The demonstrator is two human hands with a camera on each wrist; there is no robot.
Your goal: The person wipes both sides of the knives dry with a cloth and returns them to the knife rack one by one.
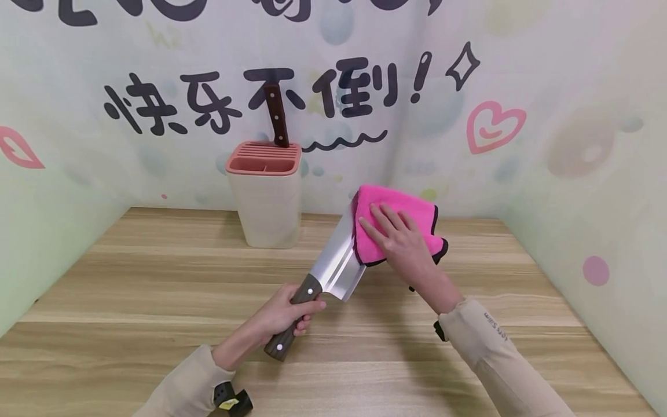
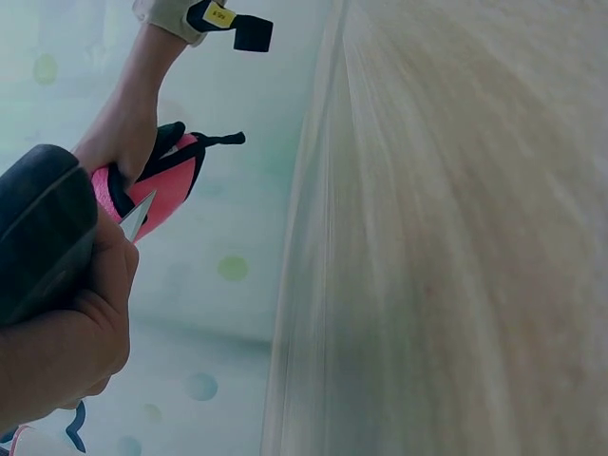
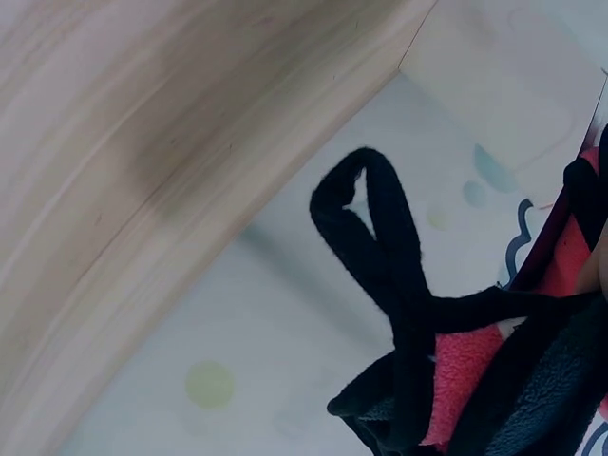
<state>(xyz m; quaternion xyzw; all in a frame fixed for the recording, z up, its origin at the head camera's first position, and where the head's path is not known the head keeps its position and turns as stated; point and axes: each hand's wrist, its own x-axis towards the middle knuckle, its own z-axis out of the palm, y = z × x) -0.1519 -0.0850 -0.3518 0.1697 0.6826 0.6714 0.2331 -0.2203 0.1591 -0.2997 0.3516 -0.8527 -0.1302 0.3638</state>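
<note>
A cleaver with a broad steel blade (image 1: 333,255) is held slanting above the table, its tip end under a pink cloth. My left hand (image 1: 283,313) grips its dark riveted handle (image 1: 279,345); in the left wrist view that hand (image 2: 71,351) is close to the camera. With fingers spread over the pink cloth (image 1: 424,217), my right hand (image 1: 403,246) holds it against the blade; its thumb is hidden in the head view. Black edging and a hanging loop (image 3: 370,228) of the cloth show in the right wrist view.
At the back of the wooden table (image 1: 156,301) stands a white knife block (image 1: 268,208) with a pink slotted top. A brown-handled knife (image 1: 277,116) stands upright in it. A printed backdrop (image 1: 365,156) rises behind the table, with panels along both sides.
</note>
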